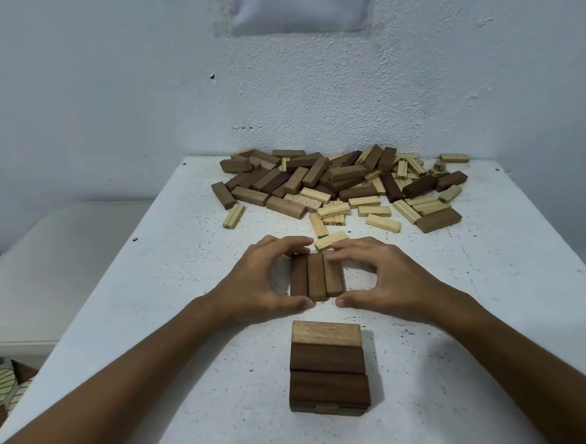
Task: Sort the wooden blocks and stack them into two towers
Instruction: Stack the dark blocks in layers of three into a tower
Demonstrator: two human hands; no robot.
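Wooden blocks: dark and pale pieces, most in a loose pile (pixel 344 184) at the far end of the desk (pixel 170 263), against the wall.
Desk: white, speckled surface; lower pale surface beside it on the left.
Left hand (pixel 264 278): curled round the left flank of the three-block row, thumb at the near end, fingertips at the far end; clamped on the row.
Three-block row (pixel 316 277): three dark blocks lying flat, side by side and touching, long axes pointing away from the viewer; resting on the desk at its middle, between both hands.
Started tower (pixel 328 367): nearer the viewer than the row, top layer of three blocks laid crosswise, the farthest one lighter brown; edge of a lower layer just visible at the near base.
Pale block (pixel 331 240): just beyond the row, near the fingertips of the right hand; contact not discernible.
Right hand (pixel 381 278): mirrored on the right flank of the row, thumb at the near end, fingers curled over the far end; clamped on the row.
Step in hand (judged): squaring the row as a layer, probably for lifting onto the started tower.
Risk, squeeze: uneven side pressure likely to drop the middle block during a lift.
Risk, placement: skewed or heavy set-down likely to shift the top layer of the tower.
Risk, sorting: pale block close enough to be dragged along with the dark set.
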